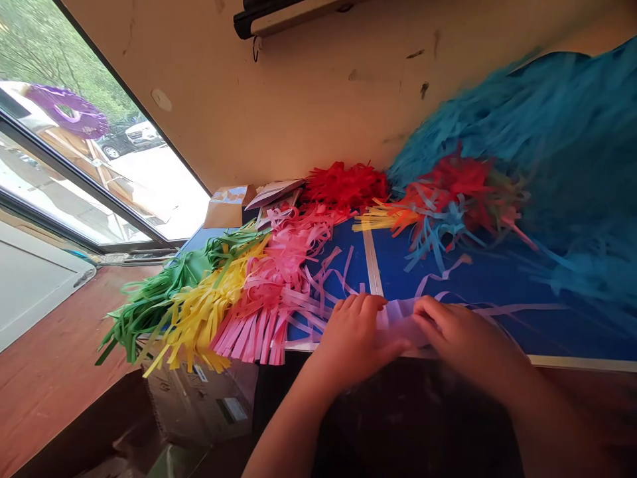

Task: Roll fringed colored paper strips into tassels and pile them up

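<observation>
A lavender fringed tissue paper [398, 315] stretches between my two hands at the front edge of the blue table [328, 255]. My left hand [353, 335] grips its left end, fingers on top and thumb reaching along the near side. At the other end my right hand [455, 335] pinches the paper between thumb and curled fingers. Loose lavender strips spread out past both hands onto the tabletop. Just left of my left hand lie pink fringes [263, 292], then yellow fringes [219, 299] and green fringes [174, 285], which hang over the edge.
Red fringes [343, 186] and a mixed-colour bunch [448, 199] lie farther back. A large blue fringed mass [507, 126] fills the right side. A small cardboard box [226, 209] stands by the window. Below the table sits a larger cardboard box [199, 401].
</observation>
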The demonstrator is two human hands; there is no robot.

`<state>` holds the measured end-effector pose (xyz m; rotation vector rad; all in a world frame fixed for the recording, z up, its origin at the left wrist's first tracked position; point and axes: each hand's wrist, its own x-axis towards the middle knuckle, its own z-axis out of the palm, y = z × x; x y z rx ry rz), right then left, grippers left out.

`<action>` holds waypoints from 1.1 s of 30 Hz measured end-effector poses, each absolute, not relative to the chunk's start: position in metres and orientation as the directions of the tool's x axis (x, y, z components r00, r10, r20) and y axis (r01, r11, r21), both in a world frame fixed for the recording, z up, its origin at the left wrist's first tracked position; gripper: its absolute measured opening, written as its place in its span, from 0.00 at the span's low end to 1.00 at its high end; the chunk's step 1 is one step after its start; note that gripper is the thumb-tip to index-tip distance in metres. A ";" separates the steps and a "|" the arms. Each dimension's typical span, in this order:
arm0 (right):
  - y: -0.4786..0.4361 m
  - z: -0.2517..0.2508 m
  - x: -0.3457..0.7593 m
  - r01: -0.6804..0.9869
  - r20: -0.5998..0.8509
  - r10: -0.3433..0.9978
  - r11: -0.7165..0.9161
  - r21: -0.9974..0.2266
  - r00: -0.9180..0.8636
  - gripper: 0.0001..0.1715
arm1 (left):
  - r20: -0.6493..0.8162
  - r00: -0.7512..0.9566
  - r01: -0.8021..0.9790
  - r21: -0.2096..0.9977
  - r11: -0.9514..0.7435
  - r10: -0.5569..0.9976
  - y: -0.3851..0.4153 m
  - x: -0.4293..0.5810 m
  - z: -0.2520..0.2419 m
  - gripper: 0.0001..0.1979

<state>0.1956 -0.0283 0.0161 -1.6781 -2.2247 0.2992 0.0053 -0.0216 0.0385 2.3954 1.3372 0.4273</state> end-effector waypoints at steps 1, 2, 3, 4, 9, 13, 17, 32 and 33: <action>-0.030 0.016 0.195 0.882 0.135 0.961 0.274 -0.384 -0.240 0.11 | 0.019 0.524 0.721 0.522 -0.456 0.851 -0.019 0.006 0.039 0.24; -0.031 0.015 0.195 0.875 0.132 0.964 0.263 -0.406 -0.229 0.12 | -0.053 0.539 0.704 0.576 -0.415 0.841 -0.017 0.006 0.039 0.25; -0.031 0.014 0.195 0.870 0.132 0.968 0.251 -0.425 -0.215 0.12 | -0.117 0.549 0.701 0.604 -0.380 0.828 -0.014 0.007 0.040 0.25; -0.030 0.013 0.194 0.867 0.131 0.972 0.233 -0.441 -0.195 0.13 | -0.166 0.552 0.710 0.607 -0.356 0.817 -0.011 0.007 0.040 0.24; -0.022 0.006 0.195 0.884 0.067 0.992 0.122 -0.452 -0.102 0.13 | -0.189 0.550 0.767 0.499 -0.403 0.814 -0.009 0.006 0.042 0.15; -0.020 0.005 0.196 0.910 0.084 0.992 0.120 -0.398 -0.095 0.13 | -0.116 0.529 0.788 0.434 -0.436 0.841 -0.017 0.007 0.038 0.11; -0.018 0.003 0.197 0.918 0.087 0.992 0.114 -0.379 -0.088 0.10 | -0.063 0.444 0.867 0.282 -0.411 0.894 -0.021 0.014 0.032 0.13; -0.017 0.003 0.194 0.860 0.135 0.986 0.150 -0.487 -0.096 0.10 | -0.207 0.494 0.658 0.724 -0.207 0.844 -0.019 -0.003 0.041 0.13; -0.016 0.001 0.193 0.864 0.140 0.985 0.157 -0.478 -0.101 0.10 | -0.215 0.495 0.670 0.712 -0.211 0.842 -0.020 -0.003 0.042 0.14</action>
